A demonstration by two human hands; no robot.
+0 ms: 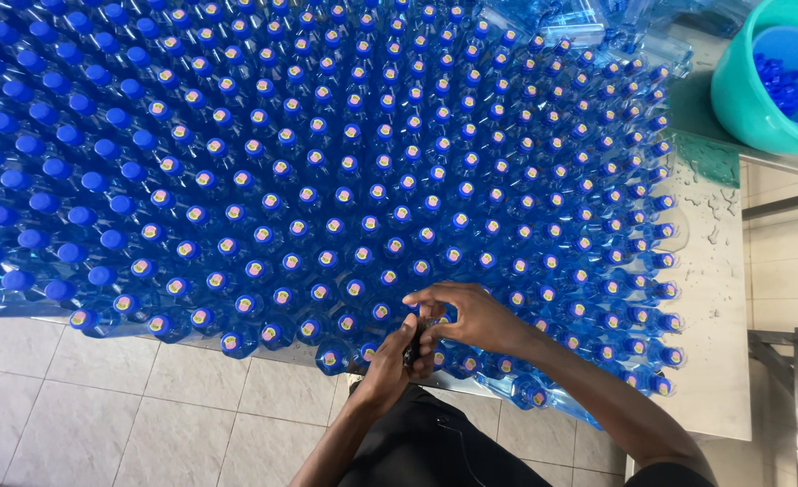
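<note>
My right hand (471, 316) curls over a bottle (421, 347) in the front rows, fingers bent round its cap, while my left hand (390, 361) closes on the neck from below; the cap itself is hidden under my fingers, so I cannot tell how far it is seated. To do this well I judge the left should brace the neck firmly so the bottle stays upright, and the right should turn without knocking the neighbours touching it on every side. Around it the worktop (705, 361) is packed with blue capped bottles (327, 180), many with a pale sticker on top; a green tub (760, 108) of loose caps stands well apart at the far right corner
</note>
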